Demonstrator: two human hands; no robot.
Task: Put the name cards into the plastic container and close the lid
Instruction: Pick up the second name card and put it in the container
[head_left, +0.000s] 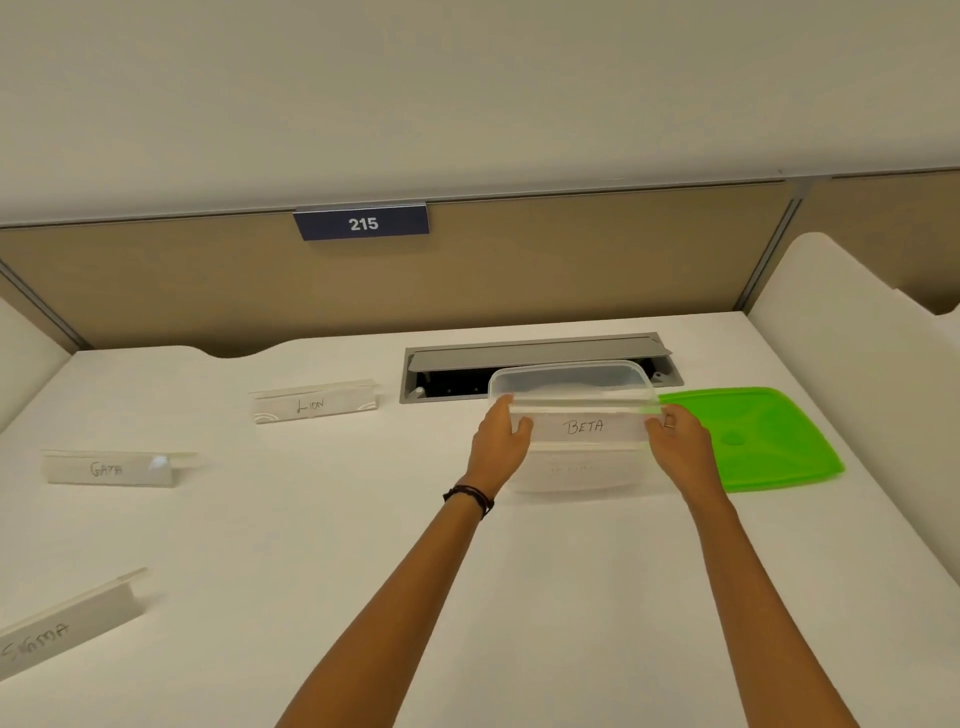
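A clear plastic container (571, 376) stands open on the white desk. I hold a white name card marked BETA (584, 427) level over the container's near rim. My left hand (498, 441) grips the card's left end and my right hand (675, 441) grips its right end. Something pale lies inside the container, too faint to identify. The green lid (753, 436) lies flat just right of the container. Three other name cards rest on the desk: LION (314, 402), GAMA (111, 467) and SIGMA (62, 629) at the near left.
A grey cable hatch (535, 358) is sunk into the desk right behind the container. A tan partition with a blue 215 sign (362, 222) closes the back. White side panels (841, 332) rise at the left and right edges.
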